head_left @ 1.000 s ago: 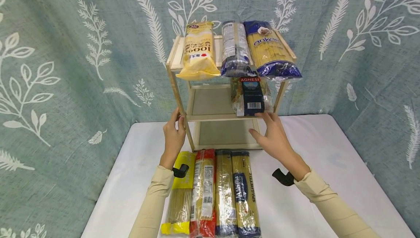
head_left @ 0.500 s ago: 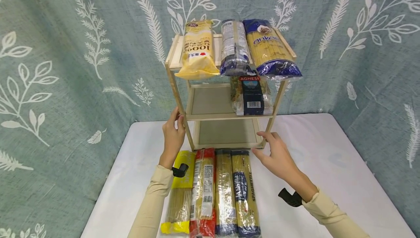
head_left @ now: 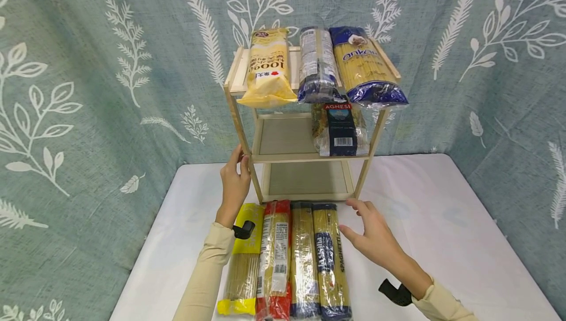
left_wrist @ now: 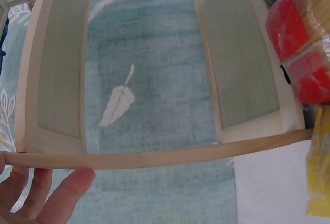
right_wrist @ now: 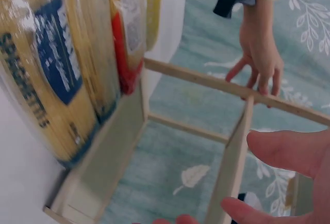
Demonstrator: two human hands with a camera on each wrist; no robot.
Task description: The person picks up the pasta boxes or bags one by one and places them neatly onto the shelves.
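Note:
A three-tier wooden shelf (head_left: 305, 158) stands on the white table. My left hand (head_left: 235, 183) holds its left front post (left_wrist: 149, 159) near the middle tier, thumb and fingers about the wood. Free of any object, my right hand (head_left: 373, 235) hovers over the table right of the pasta packs, thumb and fingers spread apart. Nearest to it is a blue-labelled spaghetti pack (head_left: 329, 262). Beside that lie a clear pack of long pasta (head_left: 304, 257), a red-ended pasta pack (head_left: 275, 257) and a yellow pasta pack (head_left: 245, 262), side by side before the shelf.
On the top tier sit a yellow pasta bag (head_left: 267, 68), a clear-and-blue bag (head_left: 317, 65) and a blue-ended pasta bag (head_left: 364, 65). A dark-labelled Agnesi bag (head_left: 340, 131) stands at the middle tier's right. A patterned curtain (head_left: 110, 114) surrounds the table.
My right hand has come down from beside the Agnesi bag, past the bottom tier, to near the spaghetti pack. The left hand stays on the post.

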